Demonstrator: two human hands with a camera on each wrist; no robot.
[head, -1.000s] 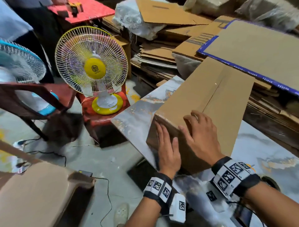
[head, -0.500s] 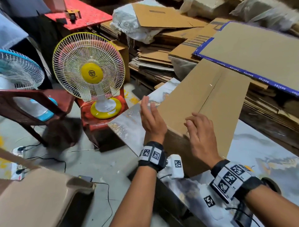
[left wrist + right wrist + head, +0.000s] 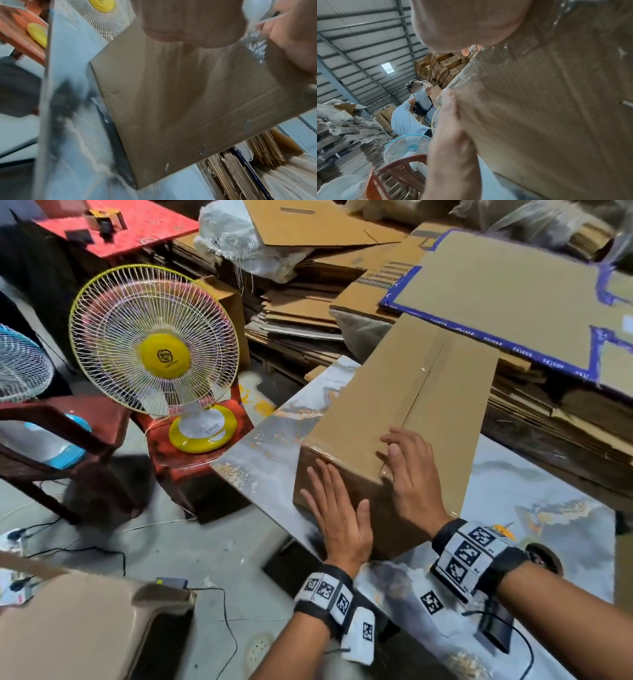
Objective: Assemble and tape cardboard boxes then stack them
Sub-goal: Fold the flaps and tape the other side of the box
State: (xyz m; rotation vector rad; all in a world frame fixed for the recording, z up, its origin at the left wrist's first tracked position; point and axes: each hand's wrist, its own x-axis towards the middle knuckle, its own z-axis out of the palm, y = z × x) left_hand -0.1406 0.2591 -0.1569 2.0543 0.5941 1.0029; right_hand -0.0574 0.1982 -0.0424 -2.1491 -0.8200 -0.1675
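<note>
One closed cardboard box point(image 3: 404, 419) lies on the marble-patterned table point(image 3: 260, 453), clear tape running along its top seam and over the near edge. Two hands press it with straight fingers, gripping nothing: the left hand point(image 3: 339, 518) flat against the near end face, the right hand point(image 3: 411, 477) over the top edge. Two fans stand to the left, one yellow fan point(image 3: 154, 357) and one blue fan point(image 3: 20, 364)

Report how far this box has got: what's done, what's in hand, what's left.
Done: the cardboard box is folded up and clear tape runs along its top seam. In hand: left hand and right hand press flat on its near end. Left: stacking it; no stack shows.
</note>
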